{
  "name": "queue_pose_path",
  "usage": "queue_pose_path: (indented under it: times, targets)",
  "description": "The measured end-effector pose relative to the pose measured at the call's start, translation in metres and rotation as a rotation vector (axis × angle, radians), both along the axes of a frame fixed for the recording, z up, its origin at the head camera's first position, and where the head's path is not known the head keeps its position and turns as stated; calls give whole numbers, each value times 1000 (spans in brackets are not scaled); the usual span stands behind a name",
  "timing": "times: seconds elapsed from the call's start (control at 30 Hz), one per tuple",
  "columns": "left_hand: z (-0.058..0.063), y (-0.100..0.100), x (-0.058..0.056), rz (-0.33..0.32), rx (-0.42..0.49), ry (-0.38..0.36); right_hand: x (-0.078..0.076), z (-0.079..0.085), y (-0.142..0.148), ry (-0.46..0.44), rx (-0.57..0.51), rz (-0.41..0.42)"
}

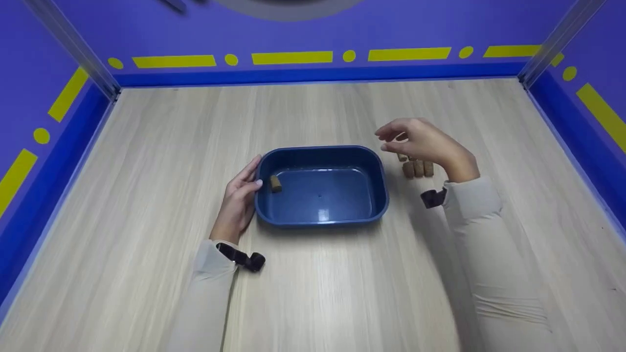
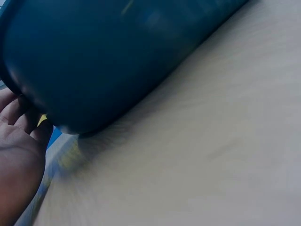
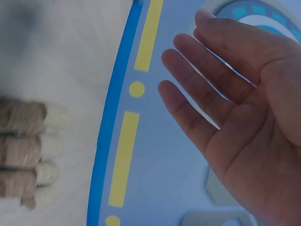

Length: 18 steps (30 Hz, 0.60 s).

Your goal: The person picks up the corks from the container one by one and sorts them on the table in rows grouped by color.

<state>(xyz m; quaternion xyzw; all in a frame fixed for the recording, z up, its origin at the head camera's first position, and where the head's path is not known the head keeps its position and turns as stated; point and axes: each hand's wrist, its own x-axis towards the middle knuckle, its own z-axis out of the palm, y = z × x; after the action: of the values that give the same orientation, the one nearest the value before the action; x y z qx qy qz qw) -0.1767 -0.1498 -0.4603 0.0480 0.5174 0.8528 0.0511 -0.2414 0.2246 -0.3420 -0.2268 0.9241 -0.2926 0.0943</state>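
A blue plastic basin [image 1: 320, 222] sits on the table in the middle of the head view. Its left rim is gripped by my left hand [image 1: 237, 203], thumb at the rim and fingers along the outer wall. Inside, one brown cork [image 1: 276, 184] lies against the left wall. To the right of the basin, my right hand [image 1: 425, 142] hovers with loosely bent fingers and nothing between them. Several more brown corks [image 1: 418, 169] stand in a group below that hand, which partly covers them. In the right wrist view these corks [image 3: 21, 150] show paler ends.
The light wood-grain table [image 1: 313, 293] is bounded by a purple back panel [image 1: 293, 36] with yellow marks and by similar side panels. A dark wrist camera [image 1: 433, 198] is strapped at my right cuff, another camera [image 1: 252, 261] at the left.
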Motion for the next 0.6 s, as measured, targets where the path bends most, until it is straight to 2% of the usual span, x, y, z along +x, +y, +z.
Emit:
queue_pose_path:
  times: [0.3, 0.6]
  targets:
    - [2, 1, -1, 7, 1, -2, -5, 4, -45, -68, 15, 97]
    - [0, 1, 0, 10, 10, 7, -10, -5, -88, -108, 33, 236]
